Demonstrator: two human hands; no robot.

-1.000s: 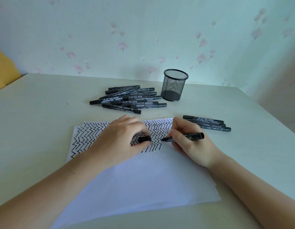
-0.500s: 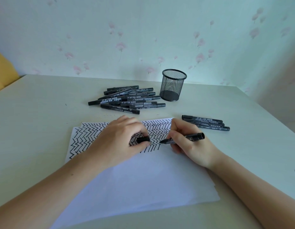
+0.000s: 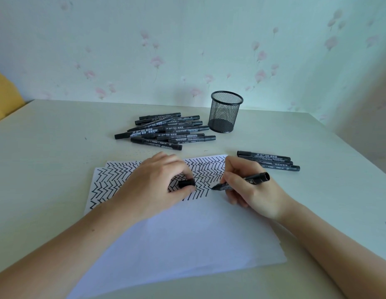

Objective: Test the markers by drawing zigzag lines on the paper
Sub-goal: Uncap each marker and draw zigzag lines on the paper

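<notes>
An uncapped black marker with a printed label (image 3: 243, 181) lies slanted in the person's right hand (image 3: 250, 188), thumb and fingers pinched around its barrel, its tip touching or just above the white sheet of paper (image 3: 187, 238) at the right end of the lowest zigzag row. The upper part of the sheet is filled with rows of black zigzag lines (image 3: 206, 172); the lower part is blank. The left hand (image 3: 153, 184) rests on the paper over the zigzags, and its fingertips pinch the small black marker cap (image 3: 186, 183).

Just right of the paper, three capped black markers (image 3: 268, 161) lie side by side on the pale table (image 3: 47, 152). Beyond the paper sits a loose pile of capped black markers (image 3: 166, 131), and just right of the pile stands a black wire-mesh pen cup (image 3: 225, 112), which looks empty.

Likely risks: the left palm lies on inked lines, so fresh ink could smear. If that hand lifts, the sheet could slide under the stroke. A stroke running right could leave the paper and mark the table. The two marker groups look alike, so tested and untested markers could get mixed.
</notes>
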